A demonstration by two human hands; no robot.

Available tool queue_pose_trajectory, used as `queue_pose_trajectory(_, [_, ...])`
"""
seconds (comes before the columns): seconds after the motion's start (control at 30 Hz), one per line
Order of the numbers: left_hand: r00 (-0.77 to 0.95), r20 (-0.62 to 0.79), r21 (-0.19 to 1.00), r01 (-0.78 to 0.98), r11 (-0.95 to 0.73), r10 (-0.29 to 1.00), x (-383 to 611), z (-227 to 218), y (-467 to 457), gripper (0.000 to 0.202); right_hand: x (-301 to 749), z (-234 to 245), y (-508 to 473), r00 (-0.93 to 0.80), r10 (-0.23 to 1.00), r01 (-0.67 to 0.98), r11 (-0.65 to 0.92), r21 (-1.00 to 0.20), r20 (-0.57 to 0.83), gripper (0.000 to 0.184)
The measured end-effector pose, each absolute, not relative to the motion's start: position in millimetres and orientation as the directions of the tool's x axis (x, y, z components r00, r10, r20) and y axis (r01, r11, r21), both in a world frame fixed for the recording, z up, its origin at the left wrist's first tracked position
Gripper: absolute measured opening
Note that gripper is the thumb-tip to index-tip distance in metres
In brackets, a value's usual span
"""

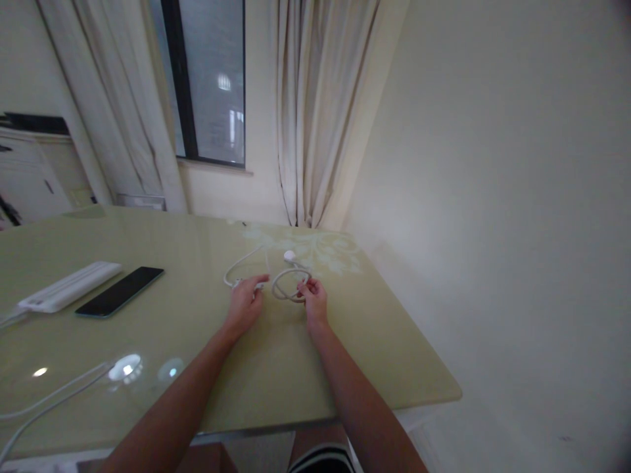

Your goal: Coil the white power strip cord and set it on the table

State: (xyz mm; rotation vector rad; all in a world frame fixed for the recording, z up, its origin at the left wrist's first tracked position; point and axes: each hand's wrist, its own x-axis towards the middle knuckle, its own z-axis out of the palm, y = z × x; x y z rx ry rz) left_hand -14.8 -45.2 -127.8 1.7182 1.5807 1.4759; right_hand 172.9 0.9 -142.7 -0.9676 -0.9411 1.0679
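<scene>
A thin white cable (pixel 241 261) lies on the pale green glass table (pixel 315 368), ending in a small round white puck (pixel 289 255) toward the far side. My right hand (pixel 312 299) is closed, pinching a coiled loop of that cable (pixel 284 286). My left hand (pixel 245 303) rests just to the left, its fingers closed on the cable near a small white plug end (pixel 236 284). Both hands sit close together above the table's middle.
A black phone (pixel 119 291) lies face up at the left beside a white power strip (pixel 69 286). Another white cable (pixel 54 394) runs along the near left. A curtained window and a bare wall stand behind and right of the table.
</scene>
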Motion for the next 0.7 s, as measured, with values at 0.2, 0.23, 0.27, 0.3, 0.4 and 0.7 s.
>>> queue_pose_trajectory(0.2, [-0.06, 0.355, 0.935, 0.008, -0.355, 0.933, 7, -118, -50, 0.041, 169, -145, -7, 0.157, 0.971, -0.129, 0.203, -0.971, 0.182, 0.037])
queue_pose_trajectory(0.23, [-0.081, 0.332, 0.942, -0.015, -0.334, 0.94, 7, -118, -50, 0.038, 170, -144, -10, 0.158, 0.966, -0.034, 0.212, -0.977, 0.204, 0.033])
queue_pose_trajectory(0.27, [-0.107, 0.315, 0.947, -0.025, -0.319, 0.943, 7, -118, -49, 0.035, 170, -142, -13, 0.169, 0.957, 0.086, 0.223, -0.971, 0.235, 0.029])
queue_pose_trajectory(0.3, [-0.129, 0.304, 0.95, -0.033, -0.31, 0.944, 6, -119, -49, 0.032, 171, -139, -17, 0.183, 0.944, 0.213, 0.235, -0.948, 0.275, 0.027])
queue_pose_trajectory(0.4, [-0.158, 0.281, 0.952, -0.079, -0.295, 0.947, 4, -119, -47, 0.032, 170, -130, -30, 0.119, 0.909, 0.455, 0.307, -0.836, 0.399, 0.028])
queue_pose_trajectory(0.7, [-0.213, 0.141, 0.902, -0.376, -0.215, 0.967, 6, -128, -40, 0.034, 162, -126, -41, -0.443, 0.716, 0.493, 0.697, -0.521, 0.539, 0.034])
